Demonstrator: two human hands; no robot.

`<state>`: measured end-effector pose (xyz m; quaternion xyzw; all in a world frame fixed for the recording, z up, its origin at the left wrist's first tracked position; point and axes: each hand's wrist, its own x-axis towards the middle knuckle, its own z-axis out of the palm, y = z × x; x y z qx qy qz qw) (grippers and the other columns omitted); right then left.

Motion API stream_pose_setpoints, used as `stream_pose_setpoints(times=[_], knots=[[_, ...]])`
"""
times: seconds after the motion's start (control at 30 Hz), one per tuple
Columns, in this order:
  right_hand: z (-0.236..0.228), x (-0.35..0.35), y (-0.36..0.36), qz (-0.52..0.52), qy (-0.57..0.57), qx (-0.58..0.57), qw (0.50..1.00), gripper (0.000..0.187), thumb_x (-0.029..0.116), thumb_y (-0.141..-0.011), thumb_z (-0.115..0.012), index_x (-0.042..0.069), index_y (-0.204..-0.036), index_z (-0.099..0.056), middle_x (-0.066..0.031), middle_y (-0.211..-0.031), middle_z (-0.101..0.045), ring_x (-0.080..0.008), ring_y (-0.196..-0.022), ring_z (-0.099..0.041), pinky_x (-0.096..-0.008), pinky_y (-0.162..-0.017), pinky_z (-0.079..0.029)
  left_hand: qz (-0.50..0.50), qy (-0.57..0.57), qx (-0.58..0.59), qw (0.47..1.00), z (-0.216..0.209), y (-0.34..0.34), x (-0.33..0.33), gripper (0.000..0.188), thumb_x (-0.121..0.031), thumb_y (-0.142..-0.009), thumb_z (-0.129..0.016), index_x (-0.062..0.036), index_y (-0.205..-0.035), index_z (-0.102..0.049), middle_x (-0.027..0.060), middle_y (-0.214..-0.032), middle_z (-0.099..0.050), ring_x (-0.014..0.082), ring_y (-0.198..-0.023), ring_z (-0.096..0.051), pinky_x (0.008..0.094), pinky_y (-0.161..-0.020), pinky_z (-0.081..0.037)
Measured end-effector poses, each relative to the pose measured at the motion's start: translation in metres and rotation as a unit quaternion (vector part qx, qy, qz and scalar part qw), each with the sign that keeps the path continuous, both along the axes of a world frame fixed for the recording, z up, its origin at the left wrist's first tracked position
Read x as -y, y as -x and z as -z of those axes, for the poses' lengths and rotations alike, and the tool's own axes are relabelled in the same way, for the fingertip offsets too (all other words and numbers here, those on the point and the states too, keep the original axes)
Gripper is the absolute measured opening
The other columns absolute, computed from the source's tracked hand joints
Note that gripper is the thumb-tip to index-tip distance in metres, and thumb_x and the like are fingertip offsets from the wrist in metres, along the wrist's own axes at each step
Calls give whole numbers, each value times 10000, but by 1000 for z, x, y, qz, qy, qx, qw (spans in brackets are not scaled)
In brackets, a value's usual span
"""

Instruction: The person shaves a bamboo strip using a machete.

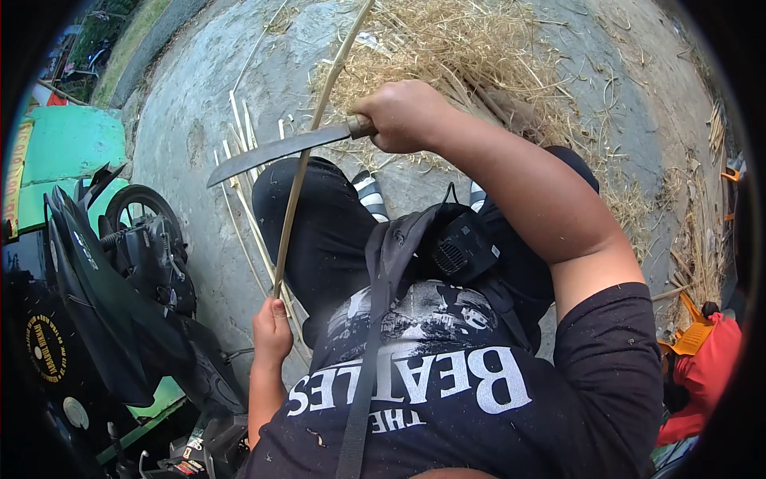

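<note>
My right hand (405,116) is closed round the wooden handle of a long machete (279,149). Its dark, slightly curved blade points left and crosses a long thin strip of bamboo (294,195). At the lower end of that strip, my left hand (272,330) grips it, thumb on top. The strip slants up and away past the blade, leaving the view at the top. Blade and strip appear to touch, though I cannot tell how deep the edge sits. Several pale split strips (249,227) lie on the ground left of my knee.
A heap of straw-like shavings (455,48) covers the concrete ground (215,96) ahead. A dark motorcycle (120,295) stands close on the left, by a green panel (76,144). At the right, a person in red (710,375) is near more strips. A black device (465,246) hangs at my waist.
</note>
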<state>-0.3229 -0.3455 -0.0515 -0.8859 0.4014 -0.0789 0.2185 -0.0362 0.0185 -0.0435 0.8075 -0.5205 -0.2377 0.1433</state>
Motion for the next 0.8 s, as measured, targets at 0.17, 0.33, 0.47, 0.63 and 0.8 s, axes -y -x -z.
stream_pose_setpoints(times=[0.17,0.33,0.47,0.63,0.8], knots=[[24,13,-6,-2,42,61,997,169,197,-766,-705,137,-923,-702,-131,-837,-722,-371,-854,-704,-496,-751,-561,-6,48,31,998,10,5,11,531,-421,-1106,-422,17,-828,-539,203,-612,-517,361,-547,-532,447,-548,-405],[18,5,-6,-41,74,63,994,147,196,-780,-694,127,-909,-685,-132,-807,-714,-375,-837,-703,-491,-745,-562,-11,24,15,1000,0,12,6,500,-400,-1105,-434,21,-860,-547,215,-610,-524,408,-550,-538,465,-544,-404],[25,17,2,-47,96,41,993,138,193,-811,-686,109,-920,-679,-151,-835,-719,-367,-856,-708,-486,-751,-564,-13,22,39,999,-12,26,3,469,-375,-1104,-446,21,-874,-549,218,-621,-532,421,-566,-549,471,-551,-407],[16,37,20,116,-4,24,993,203,195,-832,-643,157,-1017,-718,-132,-1023,-733,-314,-998,-712,-460,-859,-579,-9,13,44,999,-12,21,9,436,-346,-1099,-463,10,-864,-551,231,-650,-560,465,-608,-562,487,-558,-413],[-4,-11,-6,-73,91,-16,993,170,192,-797,-669,140,-945,-732,-99,-916,-750,-319,-892,-737,-460,-781,-586,-2,14,65,998,-20,28,16,443,-348,-1100,-460,3,-840,-530,239,-657,-567,488,-634,-565,502,-556,-411]])
